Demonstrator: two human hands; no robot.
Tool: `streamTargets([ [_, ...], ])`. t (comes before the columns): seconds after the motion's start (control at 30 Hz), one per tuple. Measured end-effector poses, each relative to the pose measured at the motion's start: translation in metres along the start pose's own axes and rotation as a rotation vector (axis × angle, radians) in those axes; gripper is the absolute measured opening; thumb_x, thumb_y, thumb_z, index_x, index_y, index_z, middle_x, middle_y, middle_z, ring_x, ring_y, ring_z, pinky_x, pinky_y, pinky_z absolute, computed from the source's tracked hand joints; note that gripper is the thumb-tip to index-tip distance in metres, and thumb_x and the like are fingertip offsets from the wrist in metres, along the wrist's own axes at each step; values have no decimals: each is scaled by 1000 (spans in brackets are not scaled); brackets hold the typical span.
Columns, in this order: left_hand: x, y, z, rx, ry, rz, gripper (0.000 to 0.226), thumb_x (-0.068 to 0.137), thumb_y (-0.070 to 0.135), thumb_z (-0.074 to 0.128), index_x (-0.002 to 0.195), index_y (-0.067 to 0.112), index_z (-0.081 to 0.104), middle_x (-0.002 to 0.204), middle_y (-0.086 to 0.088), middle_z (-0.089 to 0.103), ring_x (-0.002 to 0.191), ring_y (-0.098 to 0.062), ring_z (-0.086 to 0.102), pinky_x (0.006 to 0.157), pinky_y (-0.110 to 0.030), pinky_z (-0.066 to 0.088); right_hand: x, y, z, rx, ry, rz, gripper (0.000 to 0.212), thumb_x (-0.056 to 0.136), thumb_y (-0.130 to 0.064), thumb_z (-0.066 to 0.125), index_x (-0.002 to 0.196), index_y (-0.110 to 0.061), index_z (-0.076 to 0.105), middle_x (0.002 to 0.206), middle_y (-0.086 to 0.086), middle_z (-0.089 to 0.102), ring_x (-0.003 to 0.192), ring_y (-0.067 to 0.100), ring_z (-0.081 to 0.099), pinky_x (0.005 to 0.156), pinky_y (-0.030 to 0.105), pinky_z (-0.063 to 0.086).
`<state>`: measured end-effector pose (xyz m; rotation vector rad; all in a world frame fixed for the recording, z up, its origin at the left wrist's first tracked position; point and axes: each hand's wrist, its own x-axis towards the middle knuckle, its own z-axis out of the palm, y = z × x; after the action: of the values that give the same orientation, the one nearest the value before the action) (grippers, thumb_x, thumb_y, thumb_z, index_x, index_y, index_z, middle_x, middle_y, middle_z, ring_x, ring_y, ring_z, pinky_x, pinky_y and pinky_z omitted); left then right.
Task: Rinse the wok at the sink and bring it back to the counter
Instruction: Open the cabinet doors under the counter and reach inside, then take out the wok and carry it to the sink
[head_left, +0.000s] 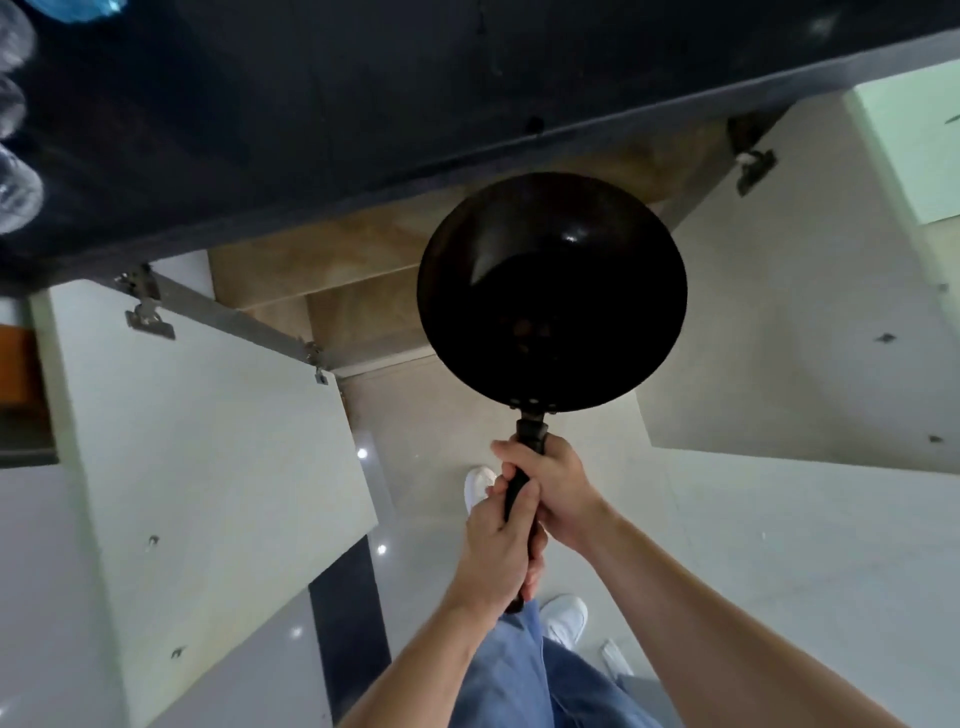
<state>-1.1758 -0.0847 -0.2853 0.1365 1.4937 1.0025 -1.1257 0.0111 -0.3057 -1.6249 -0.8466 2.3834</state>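
A black wok with a long black handle hangs in the air in front of an open lower cabinet, its bowl facing up toward me. My right hand grips the upper part of the handle, just below the bowl. My left hand grips the lower part of the same handle, its fingers wrapped round it. The dark counter runs across the top of the view, above the wok. No sink is in view.
Both white cabinet doors stand open: the left door and the right door. A wooden cabinet shelf lies behind the wok. Clear bottles stand at the counter's left end. My feet in white shoes stand on a glossy tiled floor.
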Motion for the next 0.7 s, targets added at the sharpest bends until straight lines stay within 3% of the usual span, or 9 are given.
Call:
streamTargets([
  [0.1,-38,-18,9,54,16,14,45,101,36,43,68,7,49,53,-13,44,33,-20,35,36,-23,30,-39,20,-7,10,-1,-17,29,91,-3,67,64,-4,55,57,9,53,48,20,60,70,44,53],
  [0.27,-105,-38,25,84,-16,50,44,102,36,41,74,3,51,49,-8,44,32,-16,35,34,-22,31,-102,50,-18,-28,-6,-63,28,92,-1,64,66,-3,54,54,7,53,45,15,58,47,24,49],
  [0.43,-168,-52,32,158,-8,97,49,101,38,41,71,2,55,49,-9,47,33,-17,38,35,-24,34,-162,73,-18,0,-37,-91,23,87,-7,69,68,-3,56,63,18,55,58,29,61,70,47,54],
  [0.6,-223,-42,41,156,7,106,47,101,36,43,72,-1,53,49,-9,47,33,-18,38,35,-26,35,-220,71,-8,3,-30,-184,24,88,-4,66,67,-3,54,61,18,54,54,28,60,62,39,54],
  [0.7,-246,-19,50,152,-10,151,41,102,34,42,76,3,50,48,-4,45,33,-17,37,34,-25,34,-244,52,-3,-16,-3,-262,28,89,-2,65,63,-4,54,56,9,54,51,21,57,57,32,52],
])
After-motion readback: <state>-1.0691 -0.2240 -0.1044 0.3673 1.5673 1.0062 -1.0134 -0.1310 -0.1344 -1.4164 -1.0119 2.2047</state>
